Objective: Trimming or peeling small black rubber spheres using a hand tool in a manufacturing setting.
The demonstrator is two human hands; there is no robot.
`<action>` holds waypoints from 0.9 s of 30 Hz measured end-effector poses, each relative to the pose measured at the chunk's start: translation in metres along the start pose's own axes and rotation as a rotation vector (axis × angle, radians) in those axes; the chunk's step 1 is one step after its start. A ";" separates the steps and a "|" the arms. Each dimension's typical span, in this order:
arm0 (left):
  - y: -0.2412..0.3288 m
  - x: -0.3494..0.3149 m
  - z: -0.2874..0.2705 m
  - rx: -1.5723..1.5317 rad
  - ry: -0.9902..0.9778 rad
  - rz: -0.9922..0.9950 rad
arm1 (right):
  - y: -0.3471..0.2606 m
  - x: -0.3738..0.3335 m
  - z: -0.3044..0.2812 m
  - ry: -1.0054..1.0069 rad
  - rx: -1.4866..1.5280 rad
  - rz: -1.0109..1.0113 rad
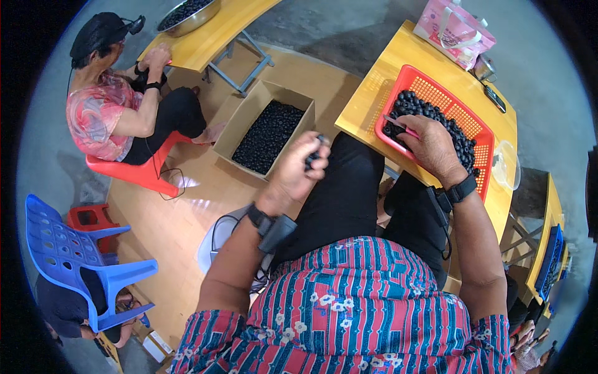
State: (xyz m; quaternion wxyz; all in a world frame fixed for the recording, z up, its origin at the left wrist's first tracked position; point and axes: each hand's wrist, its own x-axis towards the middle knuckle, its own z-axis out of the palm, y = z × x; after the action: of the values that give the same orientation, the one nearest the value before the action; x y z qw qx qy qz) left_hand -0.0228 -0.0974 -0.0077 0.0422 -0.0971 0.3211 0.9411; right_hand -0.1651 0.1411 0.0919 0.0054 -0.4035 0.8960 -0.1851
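My left hand (297, 165) is raised in front of me, its fingers curled round some small black round pieces (316, 154). Over the red plastic basket (408, 73) on the yellow table, my right hand (431, 144) grips a small pink-handled knife (403, 126), its thin blade pointing left. Many small black round pieces (458, 134) lie heaped in that basket around the right hand. Below and left of the table, an open cardboard box (252, 105) on the floor holds more black pieces (268, 138). Whether the right fingers also touch a piece is hidden.
On my table (389, 59) are a pink bag (453, 31), a black phone (495, 98) and a clear plastic bag (503, 165). A co-worker (106, 106) sits on a red stool (146, 171) by another table with a metal bowl (193, 19). A blue chair (81, 249) stands left.
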 end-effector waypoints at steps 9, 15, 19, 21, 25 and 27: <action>0.068 0.022 -0.133 0.780 0.480 0.178 | 0.002 -0.017 -0.004 0.146 0.248 0.056; 0.044 0.025 -0.141 1.329 0.534 0.420 | 0.005 -0.046 -0.006 0.221 0.657 0.192; 0.024 0.002 -0.003 0.662 0.222 0.279 | -0.013 -0.060 -0.011 0.262 0.585 0.151; 0.013 -0.010 0.045 0.672 -0.031 0.130 | -0.024 -0.067 -0.013 0.257 0.533 0.128; -0.026 -0.010 0.095 0.377 -0.271 -0.096 | -0.043 -0.078 -0.011 0.230 0.408 -0.038; -0.046 -0.008 0.099 0.277 -0.275 -0.127 | -0.045 -0.086 -0.006 0.172 0.364 -0.019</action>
State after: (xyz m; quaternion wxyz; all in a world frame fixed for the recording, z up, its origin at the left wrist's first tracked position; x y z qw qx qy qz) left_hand -0.0241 -0.0005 0.0434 0.1576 0.0188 0.4318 0.8879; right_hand -0.0759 0.1785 0.1008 -0.0001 -0.3871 0.8410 -0.3781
